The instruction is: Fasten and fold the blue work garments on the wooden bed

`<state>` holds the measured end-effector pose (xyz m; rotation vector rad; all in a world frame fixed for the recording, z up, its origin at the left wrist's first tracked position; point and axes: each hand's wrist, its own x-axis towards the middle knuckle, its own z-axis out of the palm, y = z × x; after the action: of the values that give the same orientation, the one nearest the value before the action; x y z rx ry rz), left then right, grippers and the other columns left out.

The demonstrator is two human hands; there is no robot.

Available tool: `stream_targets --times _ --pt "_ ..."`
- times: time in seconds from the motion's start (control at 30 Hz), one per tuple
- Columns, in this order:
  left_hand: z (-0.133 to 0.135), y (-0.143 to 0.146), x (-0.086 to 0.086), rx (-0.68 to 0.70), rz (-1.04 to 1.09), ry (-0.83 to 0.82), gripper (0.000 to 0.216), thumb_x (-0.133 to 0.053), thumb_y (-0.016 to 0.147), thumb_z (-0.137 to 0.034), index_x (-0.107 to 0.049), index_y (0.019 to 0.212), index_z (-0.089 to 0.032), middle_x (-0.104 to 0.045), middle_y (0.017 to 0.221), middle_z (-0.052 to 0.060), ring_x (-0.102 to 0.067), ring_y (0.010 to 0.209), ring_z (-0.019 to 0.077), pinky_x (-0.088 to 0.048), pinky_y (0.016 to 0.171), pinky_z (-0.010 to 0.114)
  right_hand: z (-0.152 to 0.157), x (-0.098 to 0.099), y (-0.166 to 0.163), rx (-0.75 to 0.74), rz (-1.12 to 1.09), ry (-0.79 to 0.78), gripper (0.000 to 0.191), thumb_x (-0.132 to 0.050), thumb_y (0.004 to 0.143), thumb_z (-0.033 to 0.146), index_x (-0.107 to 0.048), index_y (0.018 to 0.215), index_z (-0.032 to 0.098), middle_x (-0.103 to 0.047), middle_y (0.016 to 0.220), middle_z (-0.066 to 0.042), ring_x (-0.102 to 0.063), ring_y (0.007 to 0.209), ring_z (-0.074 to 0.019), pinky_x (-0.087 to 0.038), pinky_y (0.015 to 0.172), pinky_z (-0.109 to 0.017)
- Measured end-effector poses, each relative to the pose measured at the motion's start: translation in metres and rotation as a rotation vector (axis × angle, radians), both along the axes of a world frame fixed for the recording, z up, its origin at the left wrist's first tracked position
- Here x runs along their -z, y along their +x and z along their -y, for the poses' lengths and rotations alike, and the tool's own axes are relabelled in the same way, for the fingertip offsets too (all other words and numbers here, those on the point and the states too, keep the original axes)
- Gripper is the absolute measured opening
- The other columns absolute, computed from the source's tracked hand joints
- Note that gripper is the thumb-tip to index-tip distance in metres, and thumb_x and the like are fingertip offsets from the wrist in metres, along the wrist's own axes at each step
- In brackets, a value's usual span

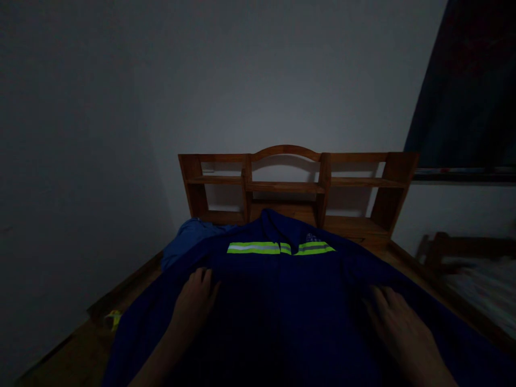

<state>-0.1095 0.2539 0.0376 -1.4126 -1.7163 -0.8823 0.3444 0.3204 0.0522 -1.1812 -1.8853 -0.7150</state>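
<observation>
A dark blue work jacket (258, 295) lies spread out with its collar pointing away from me and its sleeves angled out to both sides. Yellow-green reflective strips (253, 248) cross the chest, and a small printed mark sits above the right strip. My left hand (196, 296) is over the jacket's left side near the sleeve seam, fingers bent and thumb apart. On the other side, my right hand (397, 317) hovers over or touches the cloth, slightly blurred, with thumb and fingers apart. Neither hand shows a grip on the fabric.
Behind the jacket stands a wooden shelf unit (285, 186) against a pale wall. A lighter blue cloth (189, 236) is bunched at its left. A small yellow item (113, 320) lies at lower left. To the right are a wooden bed frame (467, 244) and a dark curtain (467, 91).
</observation>
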Motion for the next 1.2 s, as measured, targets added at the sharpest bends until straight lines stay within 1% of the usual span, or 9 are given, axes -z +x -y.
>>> stream_targets --times 0.07,0.17,0.27,0.43,0.53,0.63,0.97,1.07,1.2 --pt "0.016 0.041 0.001 0.188 0.082 0.023 0.031 -0.039 0.089 -0.039 -0.053 0.109 -0.02 -0.054 0.113 0.01 -0.054 0.103 0.0228 -0.044 0.089 0.037 0.024 0.004 -0.035 -0.133 0.011 -0.075 0.03 -0.036 0.09 0.034 -0.056 0.111 0.025 -0.057 0.11 -0.009 -0.058 0.098 -0.0216 -0.048 0.084 -0.035" --pt "0.029 0.096 0.004 0.494 0.265 -0.041 0.023 -0.04 0.089 -0.036 -0.056 0.102 -0.025 -0.057 0.106 0.004 -0.057 0.097 0.0172 -0.047 0.085 0.03 0.055 0.005 -0.089 -0.354 0.064 -0.306 0.028 -0.035 0.092 0.033 -0.059 0.104 0.025 -0.06 0.106 -0.005 -0.06 0.095 -0.0178 -0.048 0.083 -0.03" --pt "0.03 0.128 0.016 0.609 0.44 -0.047 0.02 -0.042 0.089 -0.033 -0.059 0.096 -0.024 -0.059 0.098 0.004 -0.058 0.092 0.0165 -0.047 0.083 0.031 0.069 0.009 -0.123 -0.485 0.003 -0.42 0.027 -0.034 0.093 0.026 -0.061 0.097 0.023 -0.062 0.097 -0.004 -0.06 0.09 -0.0164 -0.046 0.081 -0.028" --pt "0.019 0.135 0.057 0.582 0.538 -0.033 0.02 -0.042 0.089 -0.028 -0.061 0.095 -0.024 -0.058 0.097 0.005 -0.056 0.094 0.0182 -0.048 0.085 0.036 0.067 0.042 -0.138 -0.546 -0.217 -0.461 0.025 -0.035 0.092 0.021 -0.059 0.101 0.023 -0.058 0.101 -0.004 -0.056 0.095 -0.0149 -0.043 0.085 -0.027" --pt "0.01 0.131 0.079 0.59 0.47 -0.015 0.023 -0.043 0.088 -0.029 -0.061 0.102 -0.026 -0.058 0.1 0.007 -0.055 0.096 0.0202 -0.048 0.086 0.039 0.064 0.062 -0.141 -0.549 -0.277 -0.455 0.025 -0.036 0.091 0.02 -0.059 0.101 0.022 -0.056 0.103 -0.004 -0.054 0.099 -0.0158 -0.042 0.087 -0.028" --pt "0.002 0.128 0.091 0.61 0.369 -0.005 0.024 -0.047 0.086 -0.032 -0.062 0.105 -0.028 -0.058 0.102 0.008 -0.056 0.095 0.0226 -0.049 0.084 0.043 0.063 0.071 -0.145 -0.52 -0.291 -0.429 0.025 -0.038 0.089 0.019 -0.06 0.098 0.022 -0.054 0.105 -0.005 -0.053 0.101 -0.0174 -0.041 0.088 -0.03" --pt "0.001 0.129 0.088 0.584 0.337 0.012 0.02 -0.05 0.085 -0.034 -0.062 0.1 -0.029 -0.06 0.107 0.007 -0.056 0.1 0.0244 -0.047 0.085 0.047 0.07 0.068 -0.148 -0.504 -0.211 -0.375 0.037 -0.039 0.084 0.011 -0.063 0.108 0.026 -0.053 0.103 -0.005 -0.052 0.099 -0.0175 -0.044 0.084 -0.029" --pt "0.001 0.131 0.088 0.572 0.257 0.032 0.026 -0.046 0.087 -0.034 -0.059 0.11 -0.03 -0.058 0.118 0.006 -0.052 0.112 0.0247 -0.042 0.094 0.05 0.071 0.07 -0.15 -0.497 -0.197 -0.367 0.04 -0.038 0.084 0.01 -0.063 0.11 0.027 -0.053 0.102 -0.006 -0.052 0.097 -0.0172 -0.045 0.082 -0.029" --pt "0.003 0.13 0.084 0.525 0.095 -0.068 0.038 -0.041 0.09 -0.036 -0.046 0.127 -0.033 -0.049 0.133 0.004 -0.041 0.125 0.026 -0.033 0.102 0.055 0.077 0.073 -0.153 -0.516 -0.176 -0.357 0.039 -0.037 0.086 0.012 -0.06 0.114 0.027 -0.054 0.105 -0.006 -0.052 0.1 -0.0174 -0.045 0.085 -0.03"
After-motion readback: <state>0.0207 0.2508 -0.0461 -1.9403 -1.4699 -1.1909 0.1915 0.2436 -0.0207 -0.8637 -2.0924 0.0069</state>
